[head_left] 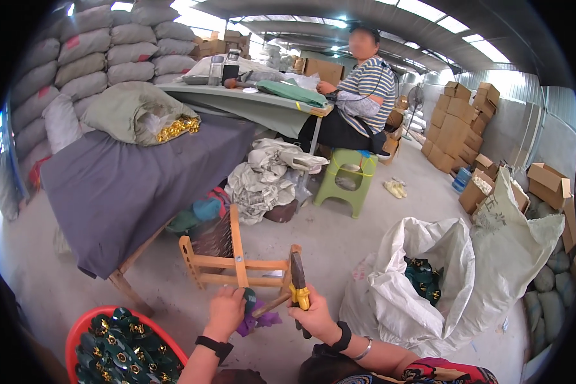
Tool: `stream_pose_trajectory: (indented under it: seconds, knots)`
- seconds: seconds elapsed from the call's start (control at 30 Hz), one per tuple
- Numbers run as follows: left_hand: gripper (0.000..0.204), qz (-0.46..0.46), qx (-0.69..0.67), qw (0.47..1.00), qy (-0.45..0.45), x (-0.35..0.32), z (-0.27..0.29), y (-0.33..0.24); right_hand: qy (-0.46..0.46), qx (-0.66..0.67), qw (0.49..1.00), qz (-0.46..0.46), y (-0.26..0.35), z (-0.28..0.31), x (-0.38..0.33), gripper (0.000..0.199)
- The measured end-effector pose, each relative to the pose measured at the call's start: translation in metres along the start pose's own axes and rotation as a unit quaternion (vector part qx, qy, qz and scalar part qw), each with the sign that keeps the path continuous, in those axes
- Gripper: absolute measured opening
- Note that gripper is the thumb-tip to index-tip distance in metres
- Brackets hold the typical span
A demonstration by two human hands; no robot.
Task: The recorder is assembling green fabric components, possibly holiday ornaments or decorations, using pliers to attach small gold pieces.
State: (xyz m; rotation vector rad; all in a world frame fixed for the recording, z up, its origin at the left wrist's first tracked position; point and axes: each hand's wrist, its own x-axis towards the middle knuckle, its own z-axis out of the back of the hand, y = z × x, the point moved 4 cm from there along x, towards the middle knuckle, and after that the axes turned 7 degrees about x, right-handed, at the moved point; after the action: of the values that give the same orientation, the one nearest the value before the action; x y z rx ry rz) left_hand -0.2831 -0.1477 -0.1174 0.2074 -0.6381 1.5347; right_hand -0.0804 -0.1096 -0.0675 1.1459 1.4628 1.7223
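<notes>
My right hand (315,315) is closed round a pair of pliers (299,289) with yellow grips and dark jaws, held with the jaws upward. My left hand (227,312) has its fingers bent round a small dark green piece (249,298), mostly hidden by the hand. Between the hands a wooden bar (272,304) slants up, with purple cloth (257,323) just below it. Both hands are at the near side of a wooden frame (237,262). To the left of my left hand stands a red basin (74,333) full of dark green pieces with gold-coloured fittings.
A white woven sack (397,288) stands at right with dark green pieces (422,280) inside. A cloth-covered table (141,185) at left bears a sack (128,112) spilling gold-coloured parts. Beyond, a person (361,83) sits on a green stool (347,182). Cardboard boxes (454,131) are stacked behind.
</notes>
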Motion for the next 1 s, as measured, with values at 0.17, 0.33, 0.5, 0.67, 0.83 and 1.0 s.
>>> stream_pose_trajectory:
  seconds: [0.17, 0.33, 0.5, 0.67, 0.83, 1.0]
  knots:
    - [0.025, -0.050, -0.018, 0.998, -0.016, -0.002, 0.004, -0.014, -0.006, 0.026, 0.999, -0.031, -0.006, -0.001, -0.002, 0.039]
    - [0.029, -0.075, -0.007, 0.997, -0.006, -0.005, -0.003, -0.019, 0.004, 0.023, 0.999, -0.035, -0.005, -0.002, -0.006, 0.039]
    - [0.032, -0.051, -0.021, 0.998, -0.018, 0.003, -0.002, -0.019, 0.002, 0.008, 1.000, -0.025, -0.004, 0.000, 0.003, 0.039]
    - [0.036, -0.033, -0.138, 0.990, -0.005, 0.021, -0.012, -0.018, -0.006, -0.008, 1.000, -0.026, -0.002, 0.011, 0.013, 0.039]
    - [0.027, 0.013, -0.096, 0.995, -0.004, -0.016, 0.007, 0.015, 0.018, -0.020, 0.999, -0.028, -0.009, -0.034, 0.010, 0.027]
    - [0.020, -0.047, -0.169, 0.984, -0.019, 0.009, -0.044, -0.037, -0.080, -0.030, 0.990, -0.116, 0.043, 0.020, -0.028, 0.017]
